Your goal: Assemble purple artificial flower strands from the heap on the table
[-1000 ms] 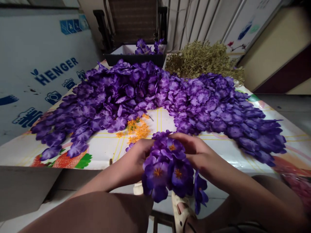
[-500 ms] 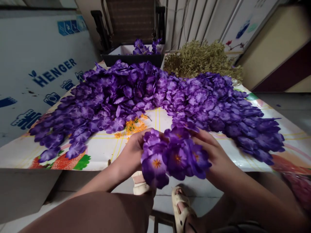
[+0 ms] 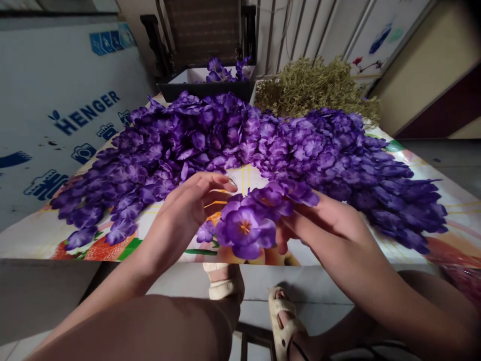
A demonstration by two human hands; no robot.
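My right hand (image 3: 323,223) is closed around a spray of purple artificial flowers (image 3: 246,228). The front bloom faces me and shows an orange centre; the stems are hidden. To the left of that spray, my left hand (image 3: 184,213) is off the blooms, its fingers apart and curved over the table. A thin dark strand (image 3: 233,182) shows by its fingertips; whether they touch it I cannot tell. Orange stamen pieces (image 3: 214,218) lie partly hidden behind that hand. A small purple blossom (image 3: 206,231) shows between the hand and the spray.
Heaps of purple petal flowers (image 3: 158,150) arc across the patterned tablecloth (image 3: 150,220). Behind them stand a black box (image 3: 206,92) with purple flowers in it and a pile of dry greenish stems (image 3: 319,87). A chair (image 3: 203,30) is at the far side, a HENGER-printed panel (image 3: 67,70) at left.
My left hand has let go of the purple flowers and moved left and up, its fingers spreading. The spray has tilted and shifted away from me over the table edge, still in my right hand.
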